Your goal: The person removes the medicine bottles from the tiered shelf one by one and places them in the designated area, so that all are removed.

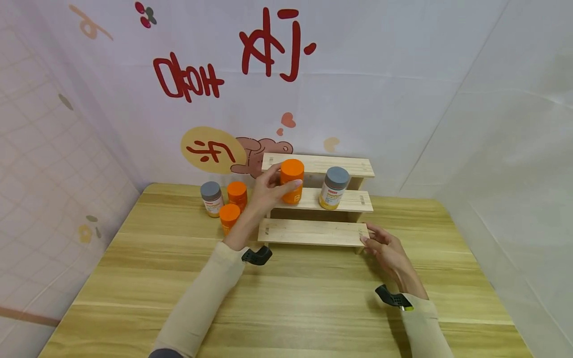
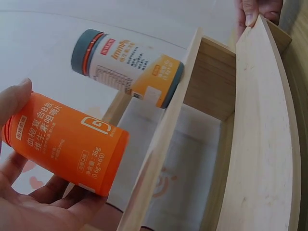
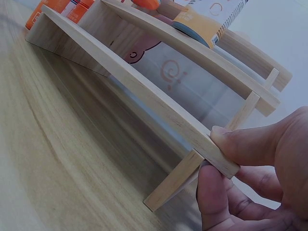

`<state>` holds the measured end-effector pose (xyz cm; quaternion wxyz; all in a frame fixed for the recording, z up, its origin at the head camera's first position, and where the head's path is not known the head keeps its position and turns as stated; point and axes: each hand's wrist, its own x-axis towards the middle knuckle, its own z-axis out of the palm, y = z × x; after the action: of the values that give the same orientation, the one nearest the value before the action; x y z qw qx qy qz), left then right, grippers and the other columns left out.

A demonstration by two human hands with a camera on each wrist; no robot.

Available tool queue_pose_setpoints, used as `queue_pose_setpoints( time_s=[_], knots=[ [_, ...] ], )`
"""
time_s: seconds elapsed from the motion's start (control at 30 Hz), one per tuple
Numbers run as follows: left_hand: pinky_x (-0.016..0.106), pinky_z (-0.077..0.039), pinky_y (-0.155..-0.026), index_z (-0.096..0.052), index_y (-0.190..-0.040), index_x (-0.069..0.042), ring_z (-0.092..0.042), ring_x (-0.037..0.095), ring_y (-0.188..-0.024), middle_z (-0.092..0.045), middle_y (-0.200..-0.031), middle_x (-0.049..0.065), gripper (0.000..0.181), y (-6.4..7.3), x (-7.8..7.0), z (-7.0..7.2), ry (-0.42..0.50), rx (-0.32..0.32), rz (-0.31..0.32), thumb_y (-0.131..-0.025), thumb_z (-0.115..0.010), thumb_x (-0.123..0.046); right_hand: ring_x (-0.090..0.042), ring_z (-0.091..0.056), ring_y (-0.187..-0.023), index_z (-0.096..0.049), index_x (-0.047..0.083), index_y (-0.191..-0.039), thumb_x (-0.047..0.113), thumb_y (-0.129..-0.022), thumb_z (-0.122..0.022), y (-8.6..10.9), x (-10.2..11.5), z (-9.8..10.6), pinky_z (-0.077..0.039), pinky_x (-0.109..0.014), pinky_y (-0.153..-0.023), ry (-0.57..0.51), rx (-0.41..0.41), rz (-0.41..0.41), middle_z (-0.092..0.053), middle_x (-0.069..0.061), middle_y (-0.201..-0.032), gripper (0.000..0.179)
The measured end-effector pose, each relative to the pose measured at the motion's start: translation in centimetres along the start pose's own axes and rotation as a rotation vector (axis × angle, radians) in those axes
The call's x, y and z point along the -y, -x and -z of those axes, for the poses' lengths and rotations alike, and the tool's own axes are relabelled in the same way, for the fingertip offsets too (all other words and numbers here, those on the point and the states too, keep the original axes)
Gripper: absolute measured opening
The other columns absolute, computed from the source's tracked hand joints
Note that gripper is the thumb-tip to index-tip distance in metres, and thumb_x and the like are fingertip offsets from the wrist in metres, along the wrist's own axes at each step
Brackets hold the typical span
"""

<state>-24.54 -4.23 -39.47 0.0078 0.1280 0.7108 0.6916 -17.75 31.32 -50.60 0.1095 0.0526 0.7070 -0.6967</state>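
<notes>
Presumably light, stiff, best held mid-body, an orange cylindrical plastic bottle (image 1: 292,175) is gripped by the left hand (image 1: 266,193) midway up a stepped pale-wood rack (image 1: 313,232) pinched by the right hand (image 1: 387,250).

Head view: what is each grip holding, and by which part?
The left grip holds an orange bottle by its sides; the right grip pinches the wooden rack's lowest step at its right end.

Pale wall (image 1: 380,99), red characters (image 1: 296,49); wood-grain table (image 1: 313,308) below.
</notes>
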Motion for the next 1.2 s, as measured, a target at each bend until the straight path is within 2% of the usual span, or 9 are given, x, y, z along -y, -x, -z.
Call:
queue_pose_setpoints(
  time_s=[0.3, 0.47, 0.67, 0.8, 1.07, 1.2],
  knots=[
    [0.049, -0.05, -0.109, -0.057, -0.143, -0.027, -0.062, 0.027, -0.121, -0.065, -0.133, 0.008, 0.054, 1.5, -0.2, 2.1, 0.043, 0.0, -0.009, -0.093, -0.077, -0.023, -0.003, -0.062, -0.098, -0.026, -0.002, -0.159, 0.01, -0.1, -0.067, -0.1, -0.1, 0.0, -0.055, -0.02, -0.083, -0.01, -0.003, 0.001, -0.063, 0.009, -0.109, 0.073],
    [0.048, -0.049, -0.111, -0.056, -0.144, -0.025, -0.061, 0.025, -0.123, -0.063, -0.135, 0.007, 0.053, 2.4, -0.3, 3.3, 0.046, -0.006, -0.014, -0.095, -0.075, -0.02, -0.004, -0.062, -0.097, -0.027, -0.002, -0.159, 0.009, -0.099, -0.067, -0.1, -0.1, -0.1, -0.055, -0.02, -0.081, -0.02, -0.002, 0.001, -0.063, 0.008, -0.107, 0.073],
    [0.04, -0.049, -0.111, -0.054, -0.147, -0.022, -0.062, 0.022, -0.12, -0.063, -0.134, 0.01, 0.055, 3.4, -0.7, 4.7, 0.025, -0.039, -0.029, -0.095, -0.074, -0.017, -0.004, -0.062, -0.097, -0.028, -0.001, -0.159, 0.01, -0.1, -0.067, -0.1, -0.2, 0.0, -0.055, -0.019, -0.081, -0.013, 0.003, 0.008, -0.064, 0.008, -0.107, 0.072],
    [0.034, -0.049, -0.109, -0.055, -0.146, -0.025, -0.062, 0.019, -0.12, -0.064, -0.134, 0.006, 0.056, 4.0, -0.9, 5.7, 0.011, -0.062, -0.005, -0.094, -0.076, -0.021, -0.004, -0.062, -0.097, -0.029, 0.0, -0.159, 0.01, -0.1, -0.066, 0.0, -0.3, 0.0, -0.055, -0.02, -0.082, -0.013, 0.007, 0.009, -0.064, 0.008, -0.108, 0.071],
    [0.03, -0.05, -0.107, -0.052, -0.149, -0.027, -0.06, 0.019, -0.123, -0.061, -0.14, 0.006, 0.06, 5.1, -1.4, 7.6, -0.013, -0.103, 0.036, -0.094, -0.076, -0.029, -0.005, -0.061, -0.098, -0.031, 0.001, -0.158, 0.01, -0.099, -0.067, 0.0, -0.2, -0.1, -0.055, -0.021, -0.082, -0.015, 0.004, 0.002, -0.062, 0.007, -0.111, 0.07],
    [0.024, -0.052, -0.102, -0.051, -0.149, -0.024, -0.061, 0.018, -0.121, -0.062, -0.138, 0.005, 0.058, 5.8, -1.2, 8.6, -0.001, -0.102, 0.001, -0.096, -0.074, -0.026, -0.004, -0.061, -0.098, -0.03, 0.0, -0.159, 0.01, -0.1, -0.067, 0.1, 0.0, -0.1, -0.055, -0.02, -0.082, -0.007, 0.0, 0.003, -0.062, 0.007, -0.111, 0.07]
  ],
)
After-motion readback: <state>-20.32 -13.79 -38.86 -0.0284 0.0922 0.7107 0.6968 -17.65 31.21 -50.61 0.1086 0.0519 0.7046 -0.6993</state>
